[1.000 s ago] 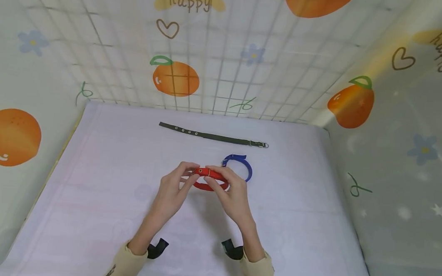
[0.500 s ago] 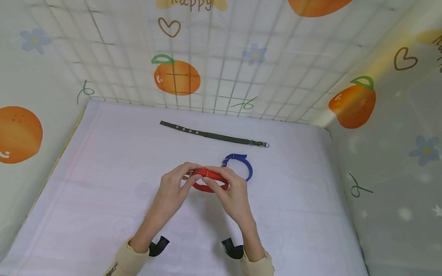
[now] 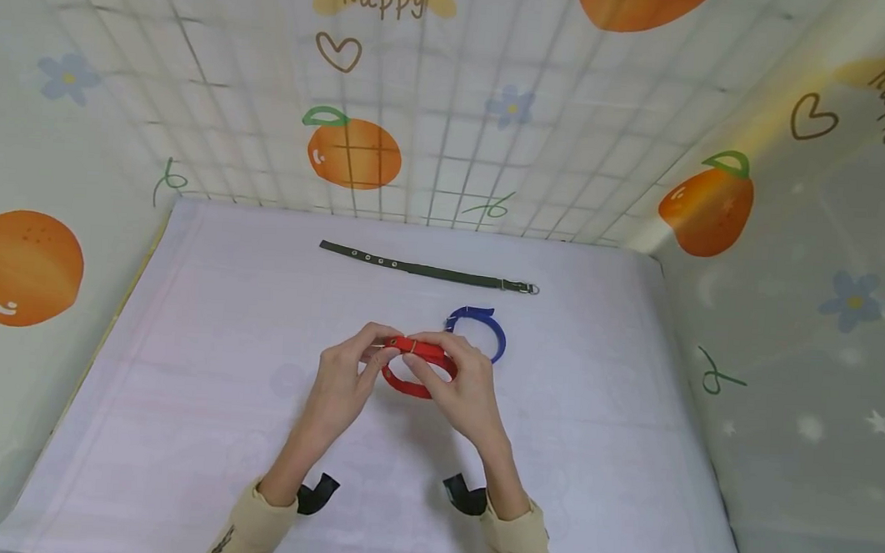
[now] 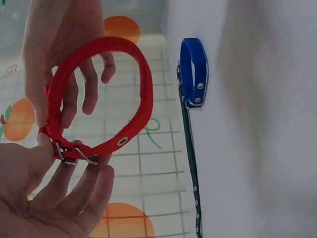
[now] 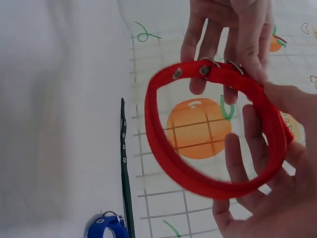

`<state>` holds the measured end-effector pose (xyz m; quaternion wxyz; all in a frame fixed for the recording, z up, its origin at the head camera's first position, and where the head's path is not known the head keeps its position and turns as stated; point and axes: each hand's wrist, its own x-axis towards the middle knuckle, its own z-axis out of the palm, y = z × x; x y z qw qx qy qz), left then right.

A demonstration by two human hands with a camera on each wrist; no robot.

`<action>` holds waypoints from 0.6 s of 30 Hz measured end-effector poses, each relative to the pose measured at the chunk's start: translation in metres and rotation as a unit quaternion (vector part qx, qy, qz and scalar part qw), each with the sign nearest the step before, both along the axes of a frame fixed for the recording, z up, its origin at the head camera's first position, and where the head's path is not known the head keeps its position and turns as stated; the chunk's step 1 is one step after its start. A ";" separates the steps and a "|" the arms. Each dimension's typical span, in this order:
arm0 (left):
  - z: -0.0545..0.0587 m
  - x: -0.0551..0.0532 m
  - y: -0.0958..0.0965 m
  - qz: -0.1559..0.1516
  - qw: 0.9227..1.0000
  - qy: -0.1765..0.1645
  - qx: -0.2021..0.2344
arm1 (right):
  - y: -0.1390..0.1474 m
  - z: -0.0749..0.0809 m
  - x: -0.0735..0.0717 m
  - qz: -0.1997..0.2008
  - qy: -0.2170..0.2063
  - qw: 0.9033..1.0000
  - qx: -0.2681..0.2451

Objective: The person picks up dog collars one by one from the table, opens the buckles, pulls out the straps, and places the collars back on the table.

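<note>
A red collar (image 3: pixel 407 387), looped into a ring and fastened at its metal buckle, is held up over the table between both hands. My left hand (image 3: pixel 341 380) pinches it at the buckle end, where the buckle and D-ring (image 4: pixel 86 156) show close by the fingers. With thumb and fingers my right hand (image 3: pixel 467 386) grips the strap just right of the buckle. One eyelet (image 4: pixel 122 142) shows on the band in the left wrist view. Behind the right hand lies a blue collar (image 3: pixel 501 338), also closed into a ring.
A dark green collar (image 3: pixel 450 273) lies stretched out near the back of the white table (image 3: pixel 594 401), buckle end to the right. Behind it rises a wire grid (image 3: pixel 448 176) covered with printed cloth. Black wrist pieces (image 3: pixel 317 495) jut out beneath both sleeves.
The lower part of the red loop has swung down and shows wider. The strap at the buckle has slid slightly left in the fingers. Both hands stay nearly in place.
</note>
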<state>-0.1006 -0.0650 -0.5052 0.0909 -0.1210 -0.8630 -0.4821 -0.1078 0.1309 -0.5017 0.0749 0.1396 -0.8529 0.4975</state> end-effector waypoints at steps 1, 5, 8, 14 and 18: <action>0.000 0.001 0.000 0.000 1.000 -0.005 0.005 | 0.000 -0.001 0.000 -0.005 0.002 1.000 0.002; -0.001 0.003 0.003 -0.001 0.999 -0.020 0.037 | 0.000 -0.002 0.001 -0.027 0.005 1.000 0.013; -0.003 0.004 0.004 -0.005 0.997 -0.031 0.069 | 0.001 -0.002 0.002 -0.038 -0.003 0.999 0.015; -0.005 0.004 0.004 -0.016 0.994 -0.054 0.094 | 0.003 -0.003 0.004 -0.039 -0.020 0.999 0.005; -0.006 0.005 0.002 -0.034 0.992 -0.078 0.089 | 0.004 -0.004 0.005 -0.029 -0.024 0.999 0.002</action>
